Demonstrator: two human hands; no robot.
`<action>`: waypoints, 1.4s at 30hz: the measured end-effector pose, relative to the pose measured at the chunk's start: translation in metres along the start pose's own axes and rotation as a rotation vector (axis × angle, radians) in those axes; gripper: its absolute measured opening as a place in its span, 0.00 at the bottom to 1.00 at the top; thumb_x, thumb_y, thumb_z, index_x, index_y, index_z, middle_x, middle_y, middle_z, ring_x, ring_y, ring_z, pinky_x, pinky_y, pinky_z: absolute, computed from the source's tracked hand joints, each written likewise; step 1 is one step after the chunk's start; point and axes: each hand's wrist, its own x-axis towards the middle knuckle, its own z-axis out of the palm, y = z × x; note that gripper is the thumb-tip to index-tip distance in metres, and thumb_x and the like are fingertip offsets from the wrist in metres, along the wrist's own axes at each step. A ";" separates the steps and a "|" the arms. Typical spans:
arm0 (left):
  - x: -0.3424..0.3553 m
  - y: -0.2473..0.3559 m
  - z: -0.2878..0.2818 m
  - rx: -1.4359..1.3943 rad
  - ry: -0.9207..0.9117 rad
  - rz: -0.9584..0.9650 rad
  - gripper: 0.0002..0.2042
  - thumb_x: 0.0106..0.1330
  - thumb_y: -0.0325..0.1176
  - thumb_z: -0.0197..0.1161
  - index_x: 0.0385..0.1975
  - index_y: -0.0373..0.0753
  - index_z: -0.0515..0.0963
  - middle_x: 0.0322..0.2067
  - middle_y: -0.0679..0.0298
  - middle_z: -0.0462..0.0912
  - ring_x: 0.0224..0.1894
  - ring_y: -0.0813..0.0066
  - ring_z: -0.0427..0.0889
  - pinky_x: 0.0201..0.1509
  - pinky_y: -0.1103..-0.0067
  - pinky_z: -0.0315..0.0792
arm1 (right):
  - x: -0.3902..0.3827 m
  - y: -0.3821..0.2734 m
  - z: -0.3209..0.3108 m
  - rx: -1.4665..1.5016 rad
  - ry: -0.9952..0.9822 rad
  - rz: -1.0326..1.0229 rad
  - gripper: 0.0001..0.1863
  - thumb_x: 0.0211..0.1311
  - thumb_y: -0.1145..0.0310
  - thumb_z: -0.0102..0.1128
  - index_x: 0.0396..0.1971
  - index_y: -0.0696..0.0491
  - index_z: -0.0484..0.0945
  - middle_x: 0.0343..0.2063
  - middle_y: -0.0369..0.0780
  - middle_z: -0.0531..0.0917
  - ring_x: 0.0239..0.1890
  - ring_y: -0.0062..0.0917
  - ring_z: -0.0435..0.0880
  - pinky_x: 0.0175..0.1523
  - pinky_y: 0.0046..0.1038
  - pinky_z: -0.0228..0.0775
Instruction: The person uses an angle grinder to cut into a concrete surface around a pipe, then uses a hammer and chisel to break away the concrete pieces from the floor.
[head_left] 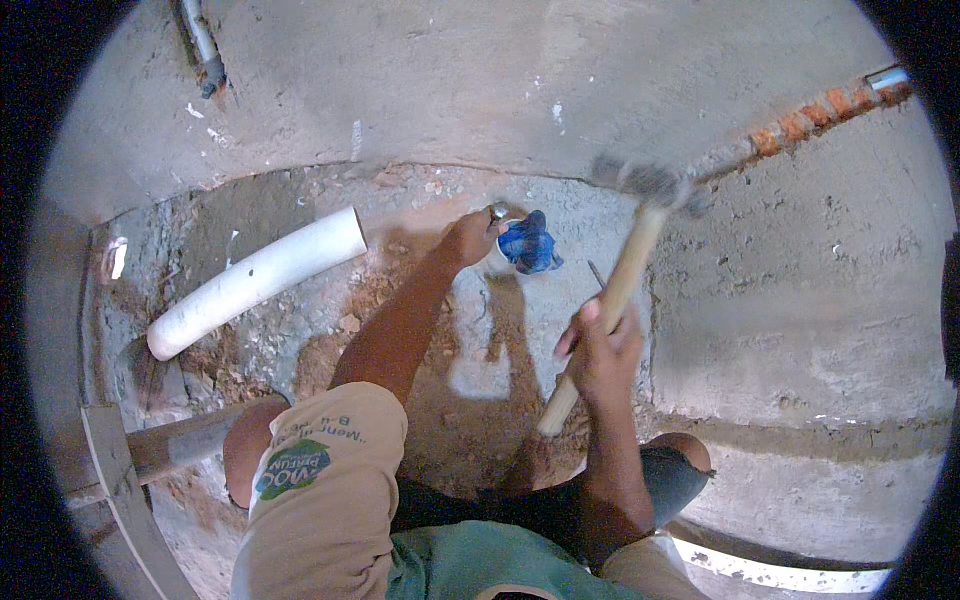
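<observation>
My left hand [470, 240] is closed round a chisel [498, 211]; only its round metal top shows, and the rest is hidden. Right beside that hand, crumpled blue plastic [530, 243] is stuffed into a white-rimmed round opening in the floor. In my right hand [605, 355] is a hammer [632, 262], gripped by its wooden handle. The hammer's head is raised to the upper right and blurred by motion. A thin dark pointed piece [597, 274] shows beside the handle, just above my right fingers; I cannot tell whether it is held.
A long white pipe [265, 275] lies slanting on the rubble at left. Wooden boards [125, 500] stand at the lower left. A pipe stub [205, 50] comes out of the wall at upper left. Exposed brick [800, 120] lines a channel at upper right.
</observation>
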 end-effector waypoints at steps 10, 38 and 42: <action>0.002 0.026 -0.011 -0.010 -0.047 -0.005 0.13 0.63 0.36 0.58 0.43 0.33 0.74 0.35 0.43 0.80 0.41 0.46 0.80 0.44 0.62 0.73 | 0.037 0.026 0.025 -0.276 -0.156 -0.047 0.17 0.61 0.57 0.62 0.34 0.57 0.69 0.20 0.35 0.74 0.16 0.19 0.73 0.21 0.24 0.66; -0.008 0.018 0.000 0.081 -0.094 -0.083 0.14 0.65 0.35 0.55 0.48 0.38 0.72 0.43 0.47 0.79 0.48 0.46 0.77 0.52 0.63 0.70 | 0.052 -0.083 0.006 -0.079 -0.021 -0.050 0.28 0.67 0.42 0.40 0.25 0.54 0.70 0.12 0.36 0.72 0.13 0.23 0.72 0.18 0.27 0.64; -0.011 0.019 0.001 0.062 -0.042 -0.033 0.13 0.66 0.35 0.55 0.47 0.37 0.72 0.41 0.47 0.79 0.46 0.46 0.78 0.50 0.63 0.71 | 0.064 -0.134 0.014 0.083 0.122 -0.370 0.31 0.66 0.37 0.36 0.32 0.54 0.70 0.15 0.35 0.70 0.16 0.22 0.71 0.22 0.25 0.64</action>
